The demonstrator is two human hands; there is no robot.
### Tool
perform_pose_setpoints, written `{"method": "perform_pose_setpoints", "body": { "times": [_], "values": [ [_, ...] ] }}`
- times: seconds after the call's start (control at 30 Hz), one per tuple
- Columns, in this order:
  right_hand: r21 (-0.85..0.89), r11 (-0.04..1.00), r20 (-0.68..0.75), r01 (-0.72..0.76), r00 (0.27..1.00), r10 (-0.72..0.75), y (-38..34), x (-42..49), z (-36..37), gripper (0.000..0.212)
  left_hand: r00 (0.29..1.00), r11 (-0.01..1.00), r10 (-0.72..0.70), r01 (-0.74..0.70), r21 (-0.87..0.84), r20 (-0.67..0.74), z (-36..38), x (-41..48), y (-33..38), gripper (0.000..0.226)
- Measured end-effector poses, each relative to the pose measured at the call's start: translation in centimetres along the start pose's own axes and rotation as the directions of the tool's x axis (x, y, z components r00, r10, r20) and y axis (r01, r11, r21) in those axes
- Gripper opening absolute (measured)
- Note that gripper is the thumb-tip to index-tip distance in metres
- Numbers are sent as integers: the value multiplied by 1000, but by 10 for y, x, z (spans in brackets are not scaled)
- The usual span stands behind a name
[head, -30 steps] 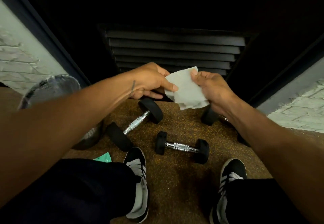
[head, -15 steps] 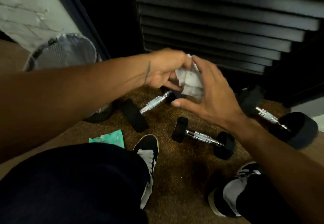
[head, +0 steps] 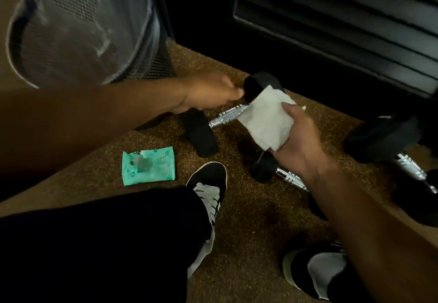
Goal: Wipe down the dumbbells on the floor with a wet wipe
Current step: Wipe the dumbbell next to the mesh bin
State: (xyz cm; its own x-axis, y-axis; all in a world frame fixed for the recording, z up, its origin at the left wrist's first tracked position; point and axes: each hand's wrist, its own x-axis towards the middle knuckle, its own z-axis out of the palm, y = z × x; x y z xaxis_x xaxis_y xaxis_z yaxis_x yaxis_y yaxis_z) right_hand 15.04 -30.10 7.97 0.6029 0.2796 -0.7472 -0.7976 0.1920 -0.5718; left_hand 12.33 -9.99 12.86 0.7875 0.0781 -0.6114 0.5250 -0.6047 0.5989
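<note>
Three black dumbbells with chrome handles lie on the speckled brown floor. The left dumbbell (head: 225,117) lies slanted. My left hand (head: 208,92) is above its handle, blurred, with its fingers stretched toward the far head. My right hand (head: 299,143) holds a white wet wipe (head: 265,120), thumb on top, just over that dumbbell's handle and far head. A small dumbbell (head: 263,168) lies under my right wrist, mostly hidden. The third dumbbell (head: 379,141) is at the right edge.
A mesh waste bin (head: 83,25) with a clear liner stands at the upper left. On the floor by my left knee lies a teal wipe packet (head: 148,166). My shoes (head: 208,184) flank the dumbbells. A black louvred panel (head: 331,18) closes off the back.
My view has dropped and swung left. My left hand let go of the wipe and moved down to the left dumbbell. My right hand brought the wipe down over that dumbbell.
</note>
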Motion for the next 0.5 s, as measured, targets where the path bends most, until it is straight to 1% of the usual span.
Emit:
{"method": "perform_pose_setpoints", "body": {
  "times": [0.07,0.1,0.13,0.17,0.23,0.3,0.33,0.37,0.4,0.43,0.47,0.5],
  "values": [
    [-33,997,21,-63,998,64,6,10,-4,36,999,981,11,-2,194,-45,9,7,-22,44],
    [-82,994,19,-72,997,73,9,14,-4,34,998,954,-3,20,298,-58,13,10,-33,57],
    [-150,987,-8,-63,998,62,12,18,-3,29,998,921,-40,59,384,-56,17,13,-43,74],
    [-245,969,-55,-38,998,26,14,24,-2,22,995,891,-91,103,442,-47,22,14,-52,96],
    [-463,886,-113,25,990,-87,17,35,-1,12,985,850,-171,154,504,-13,32,15,-66,132],
    [-638,764,-85,98,977,-197,19,48,3,13,987,815,-161,146,561,-23,47,15,-80,153],
    [-717,680,-49,156,961,-272,20,54,5,16,991,802,-126,133,583,-54,54,17,-85,159],
    [-790,565,13,236,929,-370,20,59,9,22,992,793,-92,125,596,-87,59,19,-90,162],
    [-849,399,121,347,862,-493,21,64,14,29,991,789,-63,121,602,-117,61,23,-94,163],
    [-862,188,284,471,756,-589,21,68,20,33,989,787,-41,118,606,-140,60,25,-97,163],
    [-817,-33,477,576,641,-601,24,74,24,37,987,780,-25,118,615,-158,59,27,-99,162],
    [-736,-241,653,633,567,-502,30,82,24,42,984,765,-13,123,632,-176,58,29,-101,162]
  ]
}}
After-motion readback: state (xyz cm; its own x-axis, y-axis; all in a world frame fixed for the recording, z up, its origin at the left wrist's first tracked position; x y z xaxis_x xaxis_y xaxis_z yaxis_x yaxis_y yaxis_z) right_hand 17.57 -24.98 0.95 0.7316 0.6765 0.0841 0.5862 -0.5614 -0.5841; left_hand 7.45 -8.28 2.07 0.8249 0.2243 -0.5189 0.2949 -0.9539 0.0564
